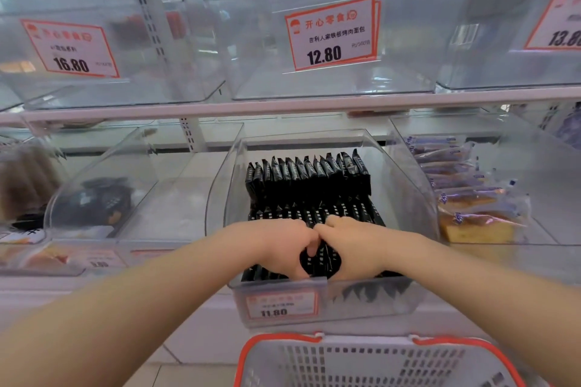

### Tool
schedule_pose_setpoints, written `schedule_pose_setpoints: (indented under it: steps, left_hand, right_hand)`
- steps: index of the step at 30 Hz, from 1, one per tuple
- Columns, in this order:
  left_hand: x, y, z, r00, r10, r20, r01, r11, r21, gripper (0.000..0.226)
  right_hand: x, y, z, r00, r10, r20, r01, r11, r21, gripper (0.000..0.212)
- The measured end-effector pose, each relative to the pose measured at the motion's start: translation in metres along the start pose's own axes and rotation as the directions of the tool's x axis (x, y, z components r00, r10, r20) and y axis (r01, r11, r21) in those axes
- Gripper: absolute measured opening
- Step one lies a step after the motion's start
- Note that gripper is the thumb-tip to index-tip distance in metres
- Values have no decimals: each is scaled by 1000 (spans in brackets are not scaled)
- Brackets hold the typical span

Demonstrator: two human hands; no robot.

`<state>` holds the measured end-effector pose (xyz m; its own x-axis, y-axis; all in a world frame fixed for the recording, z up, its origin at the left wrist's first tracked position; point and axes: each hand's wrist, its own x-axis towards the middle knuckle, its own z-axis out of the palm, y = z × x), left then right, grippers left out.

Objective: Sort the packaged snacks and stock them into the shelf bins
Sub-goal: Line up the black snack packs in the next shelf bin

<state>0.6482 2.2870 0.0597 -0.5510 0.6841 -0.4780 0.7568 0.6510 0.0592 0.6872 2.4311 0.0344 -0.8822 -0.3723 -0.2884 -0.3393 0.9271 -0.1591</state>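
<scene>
Leftmost, we are seeing a clear bin (pixel 103 198) on the lower shelf holding a dark packet (pixel 100 201), blurred through the plastic, and above it an upper-shelf bin carrying a price card reading 16.80 (pixel 70 49). Moving toward the middle, we are reaching both bare arms into the centre bin (pixel 418 198), which is sitting on the lower shelf directly under the card marked 12.80 (pixel 331 33). Our left hand (pixel 283 248) is curling its fingers round a clutch of black snack packets (pixel 319 261) at the front of that bin, and our right hand (pixel 355 248) is gripping the same clutch from the other side, knuckles of the two hands touching. Behind the hands, more black packets (pixel 308 179) are standing upright in tidy rows toward the back wall. A tag showing 11.80 (pixel 281 305) is hanging on the bin's front. Just below, a white basket with an orange rim (pixel 276 338) is waiting. Further right, the neighbouring bin is holding wrapped cake slices (pixel 474 214) stacked on top of one another.
</scene>
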Motion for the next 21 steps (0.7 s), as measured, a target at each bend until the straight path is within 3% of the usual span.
schedule_pose_setpoints:
  steps: [5,10,15,21]
  left_hand:
    - [1,0,14,991,-15,-130,23,998,62,41]
    - [10,0,20,969,-59,-239,75,996,56,48]
    - [15,-2,17,978,-79,-192,81,997,-1,49]
    - [1,-8,5,995,-21,-98,23,1000,14,50]
  right_hand:
    - [-2,3,3,993,61,-105,-73,991,-112,49]
    - [-14,17,-13,996,65,54,-65,998,4,58]
    - [-28,28,-20,954,202,223,-145,958,-247,60]
    - [-27,25,-15,972,201,121,-135,901,-412,52]
